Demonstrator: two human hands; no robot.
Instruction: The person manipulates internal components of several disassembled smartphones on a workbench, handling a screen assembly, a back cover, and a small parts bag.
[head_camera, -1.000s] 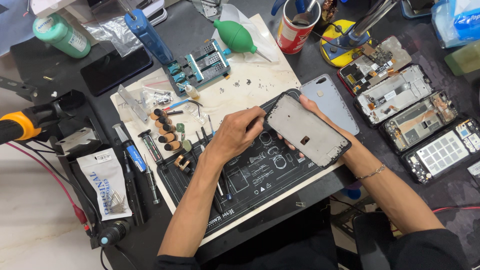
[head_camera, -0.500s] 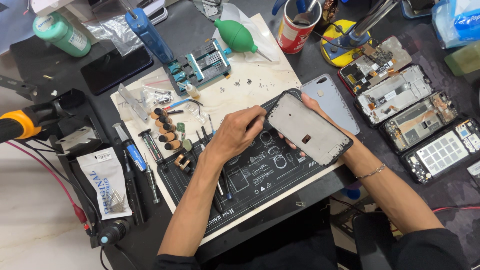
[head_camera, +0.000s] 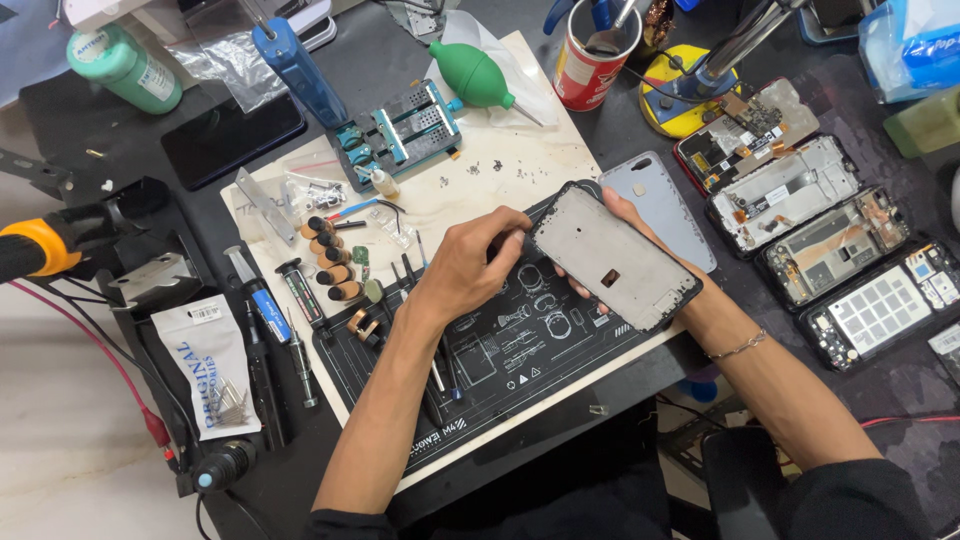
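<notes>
Both hands meet over the black work mat: the right hand cradles a phone frame from beneath, fingers wrapped around its far edge, holding it tilted just above the mat's upper right corner. The left hand is pinched shut at the frame's near short end, though whether it grips a tool I cannot tell. Beyond the mat sit a blue-clamped holder, a green air blower and, to its right, four opened phones.
</notes>
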